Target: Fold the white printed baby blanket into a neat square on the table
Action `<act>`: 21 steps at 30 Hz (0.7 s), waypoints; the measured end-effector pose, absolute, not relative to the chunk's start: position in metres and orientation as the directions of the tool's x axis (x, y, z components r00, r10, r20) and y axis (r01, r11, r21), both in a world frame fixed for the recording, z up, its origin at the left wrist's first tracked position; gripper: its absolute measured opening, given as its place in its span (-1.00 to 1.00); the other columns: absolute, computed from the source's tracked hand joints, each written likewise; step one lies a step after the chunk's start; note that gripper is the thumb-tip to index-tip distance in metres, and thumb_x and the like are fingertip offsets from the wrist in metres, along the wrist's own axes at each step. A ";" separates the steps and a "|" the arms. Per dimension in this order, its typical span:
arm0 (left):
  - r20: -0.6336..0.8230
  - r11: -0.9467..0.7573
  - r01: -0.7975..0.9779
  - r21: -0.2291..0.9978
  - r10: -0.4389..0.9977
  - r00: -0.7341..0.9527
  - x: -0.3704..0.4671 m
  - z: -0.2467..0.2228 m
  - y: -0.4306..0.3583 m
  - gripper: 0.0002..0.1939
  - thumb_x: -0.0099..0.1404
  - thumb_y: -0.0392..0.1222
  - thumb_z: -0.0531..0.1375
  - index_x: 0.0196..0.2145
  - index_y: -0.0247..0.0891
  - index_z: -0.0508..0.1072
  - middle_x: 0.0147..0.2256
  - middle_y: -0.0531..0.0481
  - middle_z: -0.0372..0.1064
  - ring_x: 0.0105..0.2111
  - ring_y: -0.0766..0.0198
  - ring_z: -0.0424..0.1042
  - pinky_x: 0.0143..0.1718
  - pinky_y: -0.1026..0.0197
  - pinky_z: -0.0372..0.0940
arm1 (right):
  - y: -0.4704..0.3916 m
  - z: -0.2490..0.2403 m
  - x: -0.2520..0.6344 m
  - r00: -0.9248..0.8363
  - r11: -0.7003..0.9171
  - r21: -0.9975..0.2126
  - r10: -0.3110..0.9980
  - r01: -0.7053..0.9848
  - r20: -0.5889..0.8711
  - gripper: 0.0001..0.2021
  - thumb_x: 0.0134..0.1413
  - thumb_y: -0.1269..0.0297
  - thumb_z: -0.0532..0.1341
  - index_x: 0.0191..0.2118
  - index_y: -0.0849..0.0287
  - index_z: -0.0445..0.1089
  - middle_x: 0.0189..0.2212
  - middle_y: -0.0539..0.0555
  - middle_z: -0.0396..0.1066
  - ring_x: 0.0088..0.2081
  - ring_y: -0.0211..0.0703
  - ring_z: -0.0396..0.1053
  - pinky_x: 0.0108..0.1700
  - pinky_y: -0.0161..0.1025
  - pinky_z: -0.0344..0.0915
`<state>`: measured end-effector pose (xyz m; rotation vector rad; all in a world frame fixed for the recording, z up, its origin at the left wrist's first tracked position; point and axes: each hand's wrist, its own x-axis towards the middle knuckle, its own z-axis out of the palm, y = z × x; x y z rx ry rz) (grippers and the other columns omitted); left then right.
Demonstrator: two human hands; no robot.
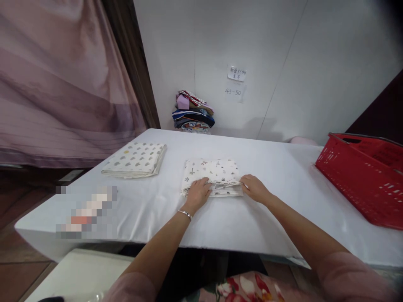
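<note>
At the middle of the white table point(267, 226), we are pinching the near edge of the folded cloth point(217, 167) between left hand point(197, 193) and right hand point(254, 188) fingers, and should be keeping both sides level.

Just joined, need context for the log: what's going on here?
A person has both bare hands on a folded white cloth with small prints on the white-covered table. The left hand is on its near edge; the right hand is at its near right corner. Layers show loosely along that edge. A second folded cloth lies to the left, and a red basket is at the right.
</note>
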<state>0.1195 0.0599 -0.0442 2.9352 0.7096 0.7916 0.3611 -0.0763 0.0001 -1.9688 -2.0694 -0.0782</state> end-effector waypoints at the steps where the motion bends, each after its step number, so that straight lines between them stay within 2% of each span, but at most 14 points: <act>1: 0.466 -0.901 0.415 0.126 0.423 0.777 0.120 -0.043 0.060 -0.85 0.25 -0.22 0.11 -0.22 -0.20 0.42 -0.01 -0.11 0.29 -0.04 0.11 0.28 -0.06 0.02 0.20 | -0.076 0.000 0.361 -0.027 0.067 -0.154 0.969 0.986 0.246 -0.79 0.19 0.35 -0.03 -0.29 0.19 0.34 -0.26 0.10 0.35 -0.21 -0.14 0.23 -0.14 -0.23 0.12; 6: 0.442 -0.913 0.390 0.116 0.399 0.803 0.120 -0.042 0.060 -0.88 0.25 -0.19 0.12 -0.27 -0.21 0.43 0.00 -0.10 0.30 -0.03 0.10 0.27 -0.06 0.02 0.20 | -0.076 -0.001 0.362 -0.002 0.043 -0.159 0.970 0.986 0.245 -0.79 0.18 0.35 -0.03 -0.27 0.19 0.35 -0.25 0.12 0.36 -0.19 -0.12 0.23 -0.15 -0.21 0.13; 11: 0.479 -0.906 0.417 0.064 0.395 0.784 0.122 -0.040 0.058 -0.80 0.29 -0.31 0.02 -0.39 -0.27 0.42 -0.03 -0.12 0.32 -0.04 0.12 0.27 -0.06 0.03 0.19 | -0.077 -0.001 0.361 0.001 0.037 -0.151 0.969 0.988 0.246 -0.79 0.17 0.36 -0.03 -0.27 0.19 0.35 -0.26 0.12 0.36 -0.20 -0.13 0.24 -0.15 -0.22 0.13; 16: 0.502 -0.936 0.351 0.012 0.309 0.808 0.116 -0.038 0.057 -0.74 0.30 -0.38 -0.05 -0.31 -0.24 0.43 0.01 -0.10 0.28 0.04 0.13 0.20 0.02 -0.02 0.13 | -0.078 -0.003 0.358 0.016 0.006 -0.105 0.978 0.994 0.208 -0.79 0.18 0.38 -0.03 -0.31 0.18 0.34 -0.29 0.10 0.36 -0.20 -0.14 0.24 -0.17 -0.24 0.12; 21: 0.461 -0.957 0.289 -0.001 0.256 0.850 0.106 -0.037 0.062 -0.73 0.32 -0.38 -0.07 -0.29 -0.24 0.42 -0.12 -0.09 0.35 -0.11 0.18 0.30 -0.05 0.03 0.17 | -0.078 -0.008 0.351 -0.012 0.024 -0.062 0.983 0.998 0.185 -0.80 0.19 0.37 -0.02 -0.28 0.19 0.34 -0.26 0.11 0.35 -0.19 -0.14 0.23 -0.15 -0.23 0.11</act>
